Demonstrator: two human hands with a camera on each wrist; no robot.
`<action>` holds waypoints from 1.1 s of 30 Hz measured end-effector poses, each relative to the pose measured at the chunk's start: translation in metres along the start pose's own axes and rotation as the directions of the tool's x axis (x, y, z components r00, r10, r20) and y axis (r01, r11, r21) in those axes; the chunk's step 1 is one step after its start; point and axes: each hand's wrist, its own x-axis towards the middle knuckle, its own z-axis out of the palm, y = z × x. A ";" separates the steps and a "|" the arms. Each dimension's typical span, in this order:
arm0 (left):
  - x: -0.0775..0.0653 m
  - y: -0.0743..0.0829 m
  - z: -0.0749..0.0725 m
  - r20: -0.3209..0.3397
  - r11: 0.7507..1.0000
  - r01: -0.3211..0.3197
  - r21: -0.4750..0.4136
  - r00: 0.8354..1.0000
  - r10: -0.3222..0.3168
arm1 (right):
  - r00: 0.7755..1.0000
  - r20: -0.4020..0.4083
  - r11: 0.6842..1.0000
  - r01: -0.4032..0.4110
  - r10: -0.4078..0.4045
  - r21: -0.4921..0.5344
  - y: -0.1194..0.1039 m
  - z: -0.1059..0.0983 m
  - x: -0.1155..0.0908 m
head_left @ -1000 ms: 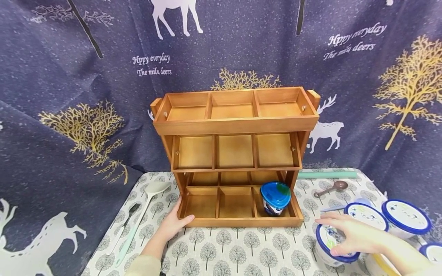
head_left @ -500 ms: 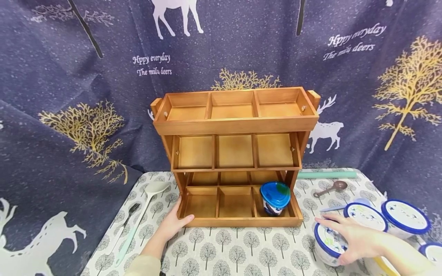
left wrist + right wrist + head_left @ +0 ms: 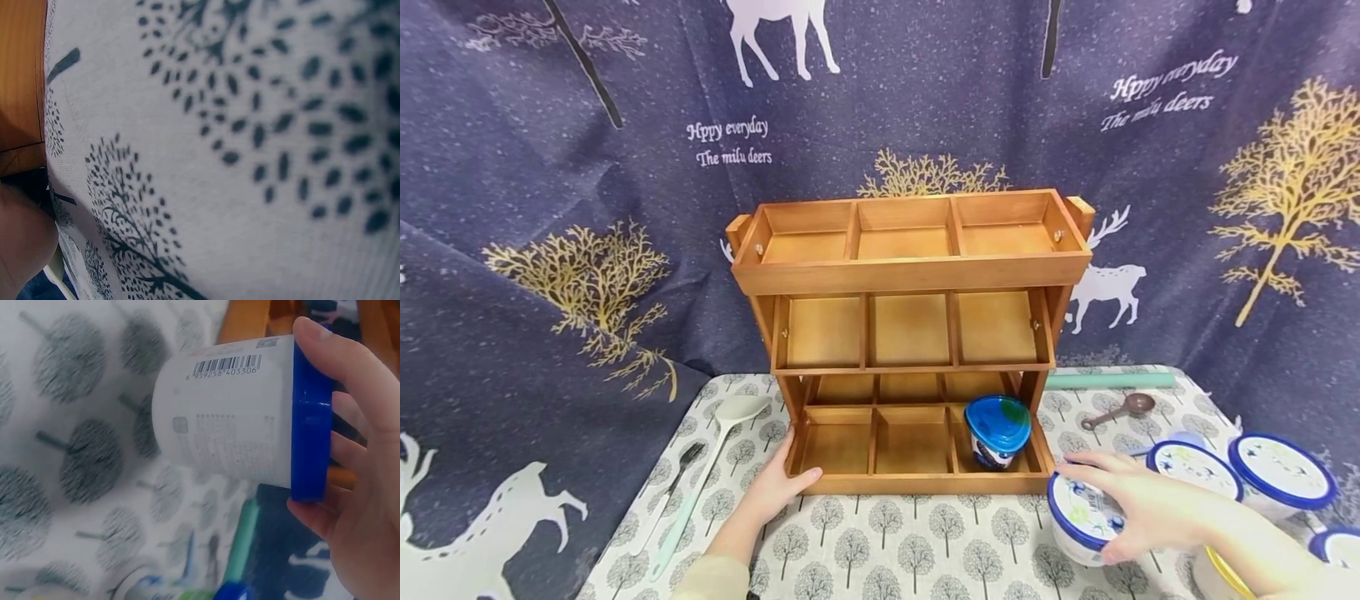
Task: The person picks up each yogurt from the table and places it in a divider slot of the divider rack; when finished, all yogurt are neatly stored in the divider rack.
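Head view: your right hand (image 3: 1150, 504) holds a white tub (image 3: 1086, 512) just beside the right front corner of the rack (image 3: 910, 277); you cannot tell here whether the two touch.
Tub: it looks to be clear of the cloth (image 3: 880, 542), with a shadow below it.
Right fingers: your thumb and fingers are curled onto opposite sides of the blue lid (image 3: 310, 425), spread about as wide as the lid itself.
Left fingers: your left hand (image 3: 781, 482) rests at the rack's left front corner, thumb laid along the front of the lowest tray (image 3: 917, 483), fingers fairly straight along the side, nothing loose in them.
Weight: expect it light if empty, heavier if filled; you can't see the contents.
Wall: probably thin, smooth plastic that gives when squeezed and could slip, though not fragile.
Lid: likely the stiffest ring, so your hold suits a light tub; if it feels heavy, take the wall just under the rim, in case the lid lifts off.
Right wrist view: you get the tub's side, with a barcode (image 3: 228, 365) that the head view misses.
Lid top: only the head view gives you its printed face.
Left wrist view: mostly cloth, some wood and part of your hand; only the head view shows you that thumb's placement.
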 end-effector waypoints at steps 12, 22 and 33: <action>-0.002 0.002 0.000 0.014 1.000 0.003 -0.018 1.000 -0.003 | 0.994 -0.031 0.991 0.106 -0.109 -0.086 -0.041 -0.008 0.036; -0.001 0.002 -0.002 0.006 1.000 0.008 0.011 1.000 -0.008 | 0.983 -0.060 0.978 0.168 -0.176 -0.127 -0.076 -0.014 0.081; -0.001 0.000 -0.001 0.005 1.000 0.009 0.013 1.000 -0.009 | 0.983 -0.073 0.985 0.165 -0.168 -0.046 -0.092 -0.004 0.126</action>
